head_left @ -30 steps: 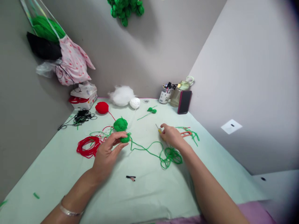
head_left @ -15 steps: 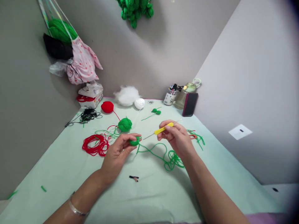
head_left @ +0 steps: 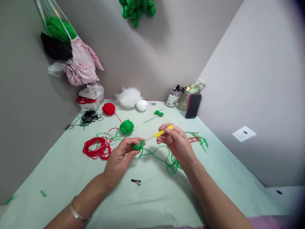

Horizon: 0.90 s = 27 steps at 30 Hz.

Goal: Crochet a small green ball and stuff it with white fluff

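Note:
Between the thumb and fingers of my left hand (head_left: 121, 155) is a small green crochet piece (head_left: 138, 146). My right hand (head_left: 177, 143) grips a crochet hook (head_left: 163, 131) by its yellow handle. The hook's thin metal tip points left and meets the top edge of the green piece; whether it passes through a stitch is too small to tell. A green yarn strand (head_left: 154, 153) runs from the piece to a loose tangle partly hidden behind my right hand. Beyond my left hand sits a green yarn ball (head_left: 126, 127).
Red yarn loops (head_left: 96, 148) lie left of my left hand. Farther back are a red yarn ball (head_left: 109, 109), white stuffing (head_left: 129, 97), a white yarn ball (head_left: 141, 105) and black yarn (head_left: 89, 118). A phone (head_left: 193, 106) leans against a bottle (head_left: 185, 100). Orange scissors-like tool (head_left: 194, 139) lies right.
My right hand has moved left with the crochet hook, bringing its tip from just beside the green piece to its edge. My left hand still holds the piece.

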Available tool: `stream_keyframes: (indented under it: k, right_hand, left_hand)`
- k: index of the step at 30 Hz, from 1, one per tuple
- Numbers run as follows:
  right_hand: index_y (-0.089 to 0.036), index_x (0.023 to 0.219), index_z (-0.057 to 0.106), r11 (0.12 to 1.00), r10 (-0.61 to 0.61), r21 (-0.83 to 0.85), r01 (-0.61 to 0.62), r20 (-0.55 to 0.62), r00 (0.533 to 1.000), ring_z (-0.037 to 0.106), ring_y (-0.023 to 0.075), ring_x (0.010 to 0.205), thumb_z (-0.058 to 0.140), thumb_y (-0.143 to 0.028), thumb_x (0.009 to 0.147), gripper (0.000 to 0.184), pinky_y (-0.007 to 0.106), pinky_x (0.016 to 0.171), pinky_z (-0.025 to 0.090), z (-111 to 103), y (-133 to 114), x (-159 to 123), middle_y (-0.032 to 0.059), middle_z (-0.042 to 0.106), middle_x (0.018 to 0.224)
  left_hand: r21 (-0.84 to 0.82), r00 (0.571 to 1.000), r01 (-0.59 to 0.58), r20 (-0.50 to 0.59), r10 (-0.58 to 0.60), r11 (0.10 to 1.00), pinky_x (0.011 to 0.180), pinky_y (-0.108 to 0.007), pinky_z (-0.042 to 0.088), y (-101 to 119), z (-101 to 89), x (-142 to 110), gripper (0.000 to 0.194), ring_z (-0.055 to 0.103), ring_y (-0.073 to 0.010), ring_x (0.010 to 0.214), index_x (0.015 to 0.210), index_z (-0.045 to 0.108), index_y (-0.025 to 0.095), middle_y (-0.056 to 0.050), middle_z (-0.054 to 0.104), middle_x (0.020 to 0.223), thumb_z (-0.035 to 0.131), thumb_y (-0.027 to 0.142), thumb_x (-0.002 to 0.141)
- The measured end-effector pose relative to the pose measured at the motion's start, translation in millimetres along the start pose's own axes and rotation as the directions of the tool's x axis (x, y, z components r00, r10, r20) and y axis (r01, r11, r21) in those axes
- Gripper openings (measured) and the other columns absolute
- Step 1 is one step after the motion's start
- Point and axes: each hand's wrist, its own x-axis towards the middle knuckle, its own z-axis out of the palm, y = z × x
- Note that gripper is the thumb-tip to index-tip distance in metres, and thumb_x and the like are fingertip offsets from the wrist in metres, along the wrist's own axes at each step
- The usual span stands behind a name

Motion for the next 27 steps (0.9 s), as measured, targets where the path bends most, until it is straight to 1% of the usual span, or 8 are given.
stream_keyframes:
  k: [5, 8, 11, 13, 18, 21, 23, 27]
  right_hand:
    - [-0.016, 0.09, 0.078, 0.996, 0.059, 0.066, -0.063, 0.059, 0.997, 0.072, 0.0119, 0.065, 0.079, -0.034, 0.086, 0.018, 0.021, 0.065, 0.06, 5, 2, -3, 0.0028, 0.076, 0.075]
    - [-0.018, 0.096, 0.079, 0.992, 0.078, 0.088, -0.087, 0.101, 0.992, 0.074, 0.0125, 0.071, 0.079, -0.038, 0.088, 0.022, 0.022, 0.071, 0.061, 8, 6, -5, 0.0025, 0.077, 0.079]
    - [-0.022, 0.101, 0.079, 0.995, 0.063, 0.072, -0.073, 0.141, 0.988, 0.075, 0.0147, 0.08, 0.078, -0.042, 0.089, 0.024, 0.025, 0.077, 0.061, 10, 12, -8, 0.0029, 0.078, 0.084]
    - [-0.023, 0.103, 0.079, 0.998, 0.04, 0.041, -0.047, 0.149, 0.988, 0.074, 0.0147, 0.08, 0.076, -0.045, 0.091, 0.025, 0.026, 0.076, 0.06, 11, 16, -9, 0.0032, 0.079, 0.085]
    - [-0.023, 0.104, 0.08, 0.999, -0.007, -0.043, 0.011, 0.108, 0.994, 0.071, 0.0159, 0.081, 0.074, -0.048, 0.091, 0.028, 0.027, 0.072, 0.056, 13, 22, -10, 0.0049, 0.079, 0.087]
    - [-0.023, 0.102, 0.08, 0.998, -0.022, -0.06, 0.026, 0.075, 0.997, 0.07, 0.0166, 0.081, 0.076, -0.048, 0.09, 0.028, 0.028, 0.071, 0.055, 13, 22, -9, 0.0047, 0.078, 0.086]
    - [-0.024, 0.1, 0.08, 0.997, -0.039, -0.063, 0.042, 0.048, 0.998, 0.069, 0.0162, 0.08, 0.078, -0.047, 0.088, 0.026, 0.028, 0.071, 0.055, 13, 22, -8, 0.0038, 0.077, 0.084]
    - [-0.024, 0.095, 0.079, 0.997, -0.065, -0.043, 0.065, 0.019, 0.998, 0.068, 0.015, 0.078, 0.081, -0.043, 0.086, 0.022, 0.027, 0.071, 0.054, 13, 23, -7, 0.002, 0.074, 0.081]
  left_hand:
    - [-0.036, 0.999, 0.043, -0.013, -0.043, 0.998, 0.099, -0.035, 0.058, 2, 0.9, 0, 0.012, 0.075, -0.0209, 0.11, 0.107, 0.066, 0.025, -0.005, 0.075, 0.122, 0.07, 0.022, 0.095]
    - [-0.055, 0.996, 0.081, -0.026, -0.083, 0.995, 0.099, -0.036, 0.057, 1, 1.3, -1, 0.013, 0.075, -0.0219, 0.109, 0.106, 0.067, 0.025, -0.005, 0.076, 0.119, 0.072, 0.024, 0.094]
    - [-0.061, 0.993, 0.101, -0.056, -0.105, 0.993, 0.096, -0.033, 0.057, 1, 1.9, -1, 0.014, 0.073, -0.0216, 0.109, 0.104, 0.069, 0.025, -0.004, 0.075, 0.114, 0.075, 0.024, 0.091]
    - [-0.071, 0.991, 0.111, -0.068, -0.116, 0.991, 0.094, -0.032, 0.056, 2, 2.3, 0, 0.014, 0.072, -0.0211, 0.108, 0.102, 0.069, 0.025, -0.002, 0.074, 0.112, 0.076, 0.024, 0.09]
    - [-0.121, 0.985, 0.149, -0.066, -0.158, 0.981, 0.094, -0.029, 0.053, 3, 2.2, 3, 0.016, 0.069, -0.0187, 0.107, 0.099, 0.07, 0.026, 0.0, 0.072, 0.108, 0.08, 0.025, 0.086]
    - [-0.145, 0.981, 0.169, -0.07, -0.181, 0.975, 0.095, -0.028, 0.051, 3, 1.3, 5, 0.018, 0.067, -0.0173, 0.107, 0.098, 0.071, 0.027, 0.0, 0.07, 0.111, 0.082, 0.027, 0.084]
    - [-0.158, 0.977, 0.188, -0.067, -0.2, 0.969, 0.091, -0.027, 0.05, 3, 0.9, 5, 0.019, 0.067, -0.0161, 0.102, 0.099, 0.071, 0.027, 0.001, 0.068, 0.112, 0.083, 0.029, 0.084]
    - [-0.178, 0.968, 0.24, -0.029, -0.249, 0.954, 0.084, -0.028, 0.051, 5, 1.6, 5, 0.022, 0.071, -0.017, 0.091, 0.101, 0.071, 0.026, 0.001, 0.069, 0.102, 0.084, 0.032, 0.084]
